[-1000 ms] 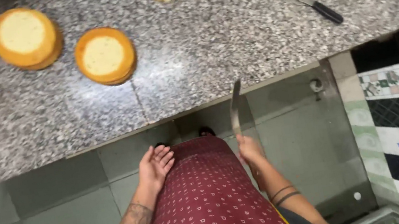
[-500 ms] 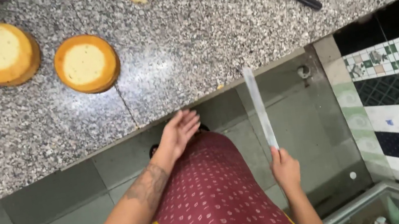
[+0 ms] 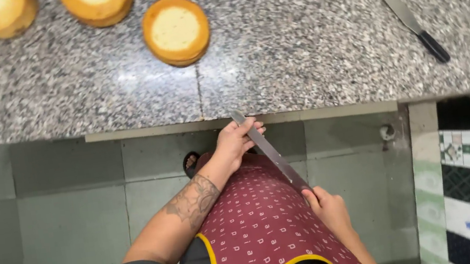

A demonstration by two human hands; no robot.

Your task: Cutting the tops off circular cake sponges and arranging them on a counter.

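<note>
The right hand (image 3: pixel 330 210) grips the handle end of a long flat blade (image 3: pixel 268 152), held slanted over the maroon apron (image 3: pixel 261 232) just below the tabletop (image 3: pixel 297 50) edge. The left hand (image 3: pixel 235 141) pinches the blade near its tip. Round sponge cakes (image 3: pixel 176 30) sit well back from the edge; a black-handled knife (image 3: pixel 401 7) lies far right.
</note>
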